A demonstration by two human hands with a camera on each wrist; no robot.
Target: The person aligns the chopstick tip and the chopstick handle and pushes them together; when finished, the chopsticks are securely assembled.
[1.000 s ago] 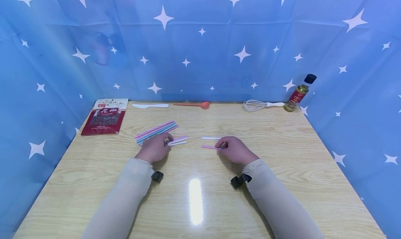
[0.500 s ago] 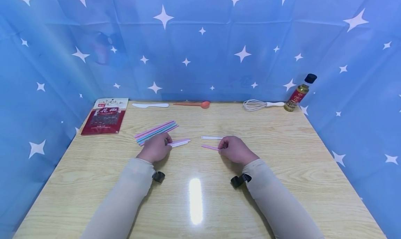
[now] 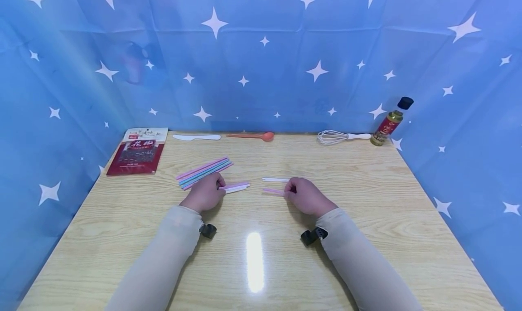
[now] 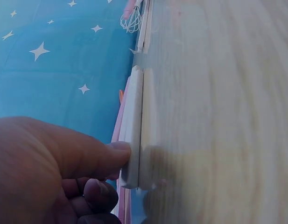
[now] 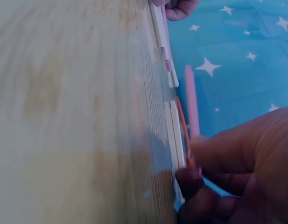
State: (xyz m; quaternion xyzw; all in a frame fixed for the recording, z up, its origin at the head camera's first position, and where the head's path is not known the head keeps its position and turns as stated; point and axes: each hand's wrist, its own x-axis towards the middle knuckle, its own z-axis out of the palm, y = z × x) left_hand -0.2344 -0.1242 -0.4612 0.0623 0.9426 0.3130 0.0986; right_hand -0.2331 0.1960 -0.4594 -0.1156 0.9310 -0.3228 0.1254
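Note:
My left hand point(image 3: 204, 193) pinches a short, slim white stick point(image 4: 133, 121) near its end, the thumb plain against its side in the left wrist view. A pink stick point(image 3: 236, 185) lies close alongside it, partly hidden by that hand. My right hand point(image 3: 306, 195) holds a slim pink stick point(image 5: 192, 102) between thumb and fingers, its free end pointing toward the left hand. Just beyond the right hand, white sticks point(image 5: 174, 130) lie side by side on the table. A row of longer pink, blue and teal sticks point(image 3: 204, 172) lies behind the left hand.
Along the back edge of the wooden table point(image 3: 253, 220) lie a white knife point(image 3: 196, 138), an orange spoon point(image 3: 267, 136) and a whisk point(image 3: 332, 137). A red spice packet point(image 3: 136, 152) is at back left, an oil bottle point(image 3: 385, 127) at back right. A starry blue curtain point(image 3: 265, 57) surrounds the table.
The pink and white sticks at my left hand have shifted slightly right and now lie closer together. My right hand has moved slightly right along its pink stick.

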